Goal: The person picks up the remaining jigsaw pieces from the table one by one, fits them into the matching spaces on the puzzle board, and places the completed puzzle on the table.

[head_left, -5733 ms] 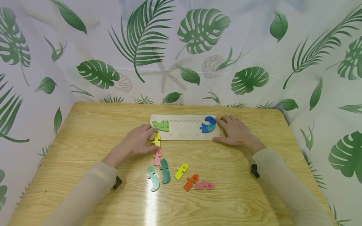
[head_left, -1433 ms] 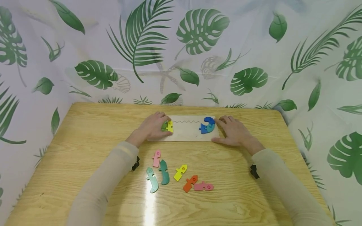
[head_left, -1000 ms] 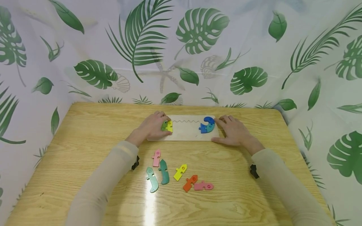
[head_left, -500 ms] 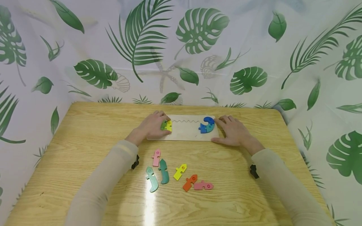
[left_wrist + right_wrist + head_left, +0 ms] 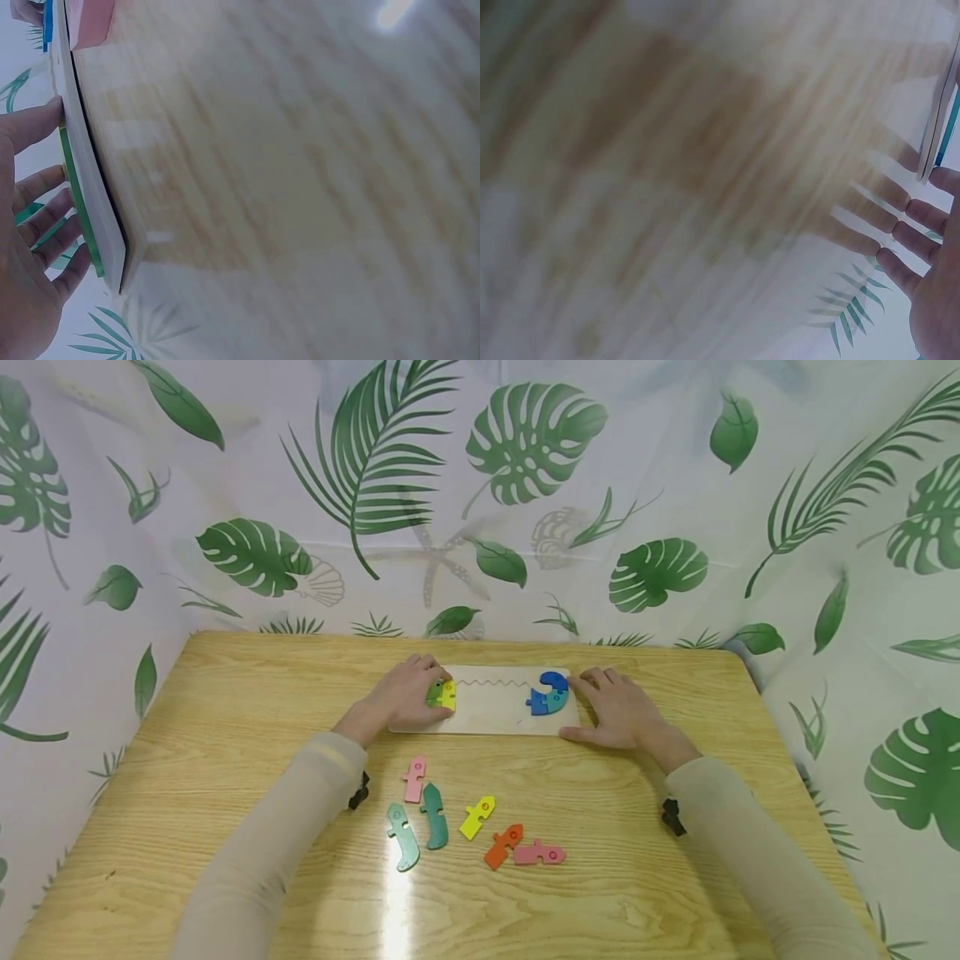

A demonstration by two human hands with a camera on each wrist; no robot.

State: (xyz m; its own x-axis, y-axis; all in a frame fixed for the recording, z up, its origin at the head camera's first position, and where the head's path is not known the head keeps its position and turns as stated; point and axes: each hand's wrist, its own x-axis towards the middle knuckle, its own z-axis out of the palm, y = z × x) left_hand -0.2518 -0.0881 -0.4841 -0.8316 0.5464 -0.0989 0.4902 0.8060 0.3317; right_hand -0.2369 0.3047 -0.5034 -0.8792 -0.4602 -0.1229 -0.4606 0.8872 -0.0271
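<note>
Under my left hand [image 5: 408,693] is a green crocodile-head puzzle piece [image 5: 434,693], mostly hidden by the palm. Thumb and index finger span a yellow puzzle piece [image 5: 449,695] set against the head's right side on the pale wooden puzzle board [image 5: 491,714]. In the left wrist view, the fingertips lie along the green piece's edge [image 5: 82,210]. My right hand [image 5: 618,710] rests at the board's right end, its fingers loosely extended and its thumb by the near corner. Beside it curls a tail of joined blue and teal pieces [image 5: 555,693].
Loose puzzle pieces lie nearer on the wooden table [image 5: 630,893]: pink [image 5: 414,779], dark teal [image 5: 433,817], light green [image 5: 404,837], yellow [image 5: 477,817], orange [image 5: 503,847] and another pink [image 5: 540,854]. A leaf-print cloth [image 5: 480,527] hangs behind.
Since the earliest frame, my left hand has carried the yellow piece from before the board onto it, against the crocodile head. Over the last second both hands have stayed almost still.
</note>
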